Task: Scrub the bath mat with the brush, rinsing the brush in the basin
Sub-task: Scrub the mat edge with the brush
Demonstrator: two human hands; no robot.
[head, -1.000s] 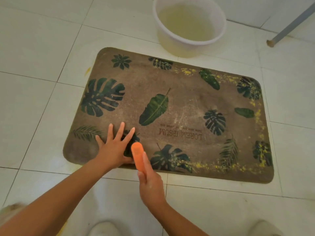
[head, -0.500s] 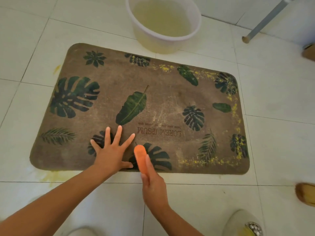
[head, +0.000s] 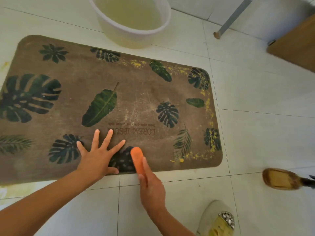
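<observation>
On the tiled floor (head: 255, 133) lies the bath mat (head: 136, 92), its left end cut off by the frame; the basin (head: 133, 36) just beyond its far edge loses its far rim at the top. Only the orange back of the brush (head: 137, 159) shows, bristles hidden beneath, covering part of a leaf print (head: 122, 161) at the mat's near edge. The right hand (head: 151, 186) grasps the handle, index finger along the top, other fingers out of sight. The left hand (head: 98, 157) is released, pressed flat on the mat, fingers spread. Since half a second ago both hands and brush have shifted rightward along the near edge. The brush's long axis runs away from the person, head toward the far edge, leaning slightly left
</observation>
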